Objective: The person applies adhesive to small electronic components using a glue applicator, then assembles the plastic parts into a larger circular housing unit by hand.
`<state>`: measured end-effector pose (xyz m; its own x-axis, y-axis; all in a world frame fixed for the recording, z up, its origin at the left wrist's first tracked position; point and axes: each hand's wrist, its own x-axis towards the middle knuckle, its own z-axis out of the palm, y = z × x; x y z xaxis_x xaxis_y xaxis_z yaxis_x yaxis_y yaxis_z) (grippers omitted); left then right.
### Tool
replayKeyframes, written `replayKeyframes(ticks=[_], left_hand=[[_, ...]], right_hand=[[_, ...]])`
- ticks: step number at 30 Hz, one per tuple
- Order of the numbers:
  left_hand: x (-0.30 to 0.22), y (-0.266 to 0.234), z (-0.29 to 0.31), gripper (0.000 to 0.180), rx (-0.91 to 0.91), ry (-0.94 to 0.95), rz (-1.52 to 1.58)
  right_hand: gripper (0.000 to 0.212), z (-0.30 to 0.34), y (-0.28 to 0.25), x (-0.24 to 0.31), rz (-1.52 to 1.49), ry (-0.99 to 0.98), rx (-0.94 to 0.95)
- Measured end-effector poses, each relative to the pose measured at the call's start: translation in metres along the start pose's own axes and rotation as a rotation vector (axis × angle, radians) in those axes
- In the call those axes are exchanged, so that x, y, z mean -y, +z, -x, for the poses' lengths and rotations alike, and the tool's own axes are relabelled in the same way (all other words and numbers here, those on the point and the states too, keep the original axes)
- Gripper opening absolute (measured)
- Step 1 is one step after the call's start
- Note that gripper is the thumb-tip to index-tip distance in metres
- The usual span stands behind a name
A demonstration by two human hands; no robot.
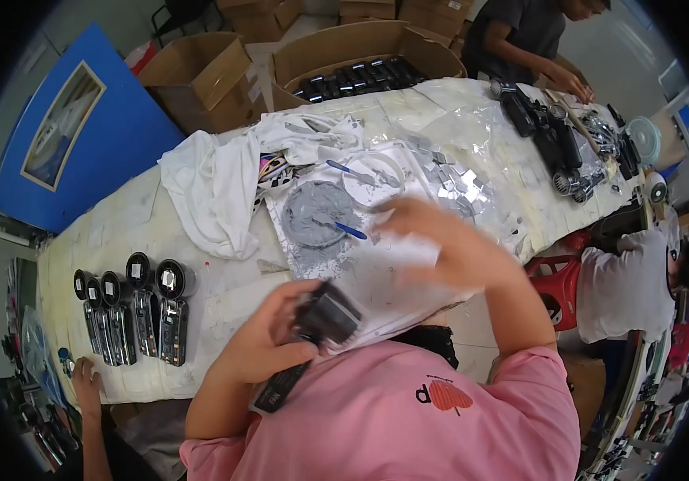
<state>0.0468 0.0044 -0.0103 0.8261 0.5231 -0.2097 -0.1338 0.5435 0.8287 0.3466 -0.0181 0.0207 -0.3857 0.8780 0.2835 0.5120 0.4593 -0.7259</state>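
My left hand is closed around a black handheld device with a wide head and a long handle, tilted close to my body. My right hand is lifted over the white board; motion smears its fingers, so any grip is unclear. Near it, a round dish of grey paste holds a small blue-handled spatula. A second blue-handled spatula lies across a round white lid streaked with grey. Thin silver squares are scattered to the right of the board.
Several similar opened devices stand in a row at left. White cloth lies behind the dish. More black devices cover the far right, near a co-worker. Another person's hand rests at the left edge. Cardboard boxes stand behind.
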Motion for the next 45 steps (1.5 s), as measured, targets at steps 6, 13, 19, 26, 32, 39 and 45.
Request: replayKeyframes(ticks=[6, 13, 19, 26, 32, 39, 45], left_hand=[[0.005, -0.017, 0.018, 0.049, -0.465, 0.328, -1.352], [0.023, -0.033, 0.027, 0.048, -0.593, 0.399, -1.385], [0.03, -0.036, 0.025, 0.079, -0.731, 0.207, -1.548], [0.039, -0.04, 0.022, 0.096, -0.733, 0.073, -1.813], [0.024, -0.037, 0.029, 0.081, -0.699, 0.318, -1.653], [0.027, -0.048, 0.033, 0.035, -0.608, 0.579, -1.312], [0.032, -0.047, 0.035, 0.029, -0.674, 0.615, -1.279]], right_hand=[[0.018, 0.002, -0.05, -0.118, 0.557, 0.705, -0.189], [0.022, 0.0, -0.032, -0.154, 0.521, 0.685, -0.245], [0.014, 0.007, -0.033, -0.12, 0.728, 0.675, -0.34], [0.012, -0.019, -0.01, -0.04, 0.561, 0.328, -0.527], [0.023, -0.04, 0.077, 0.006, 0.018, 0.039, -0.118], [0.011, -0.072, 0.129, 0.017, -0.063, -0.042, 0.045], [0.012, -0.08, 0.131, 0.026, 0.145, -0.106, 0.153]])
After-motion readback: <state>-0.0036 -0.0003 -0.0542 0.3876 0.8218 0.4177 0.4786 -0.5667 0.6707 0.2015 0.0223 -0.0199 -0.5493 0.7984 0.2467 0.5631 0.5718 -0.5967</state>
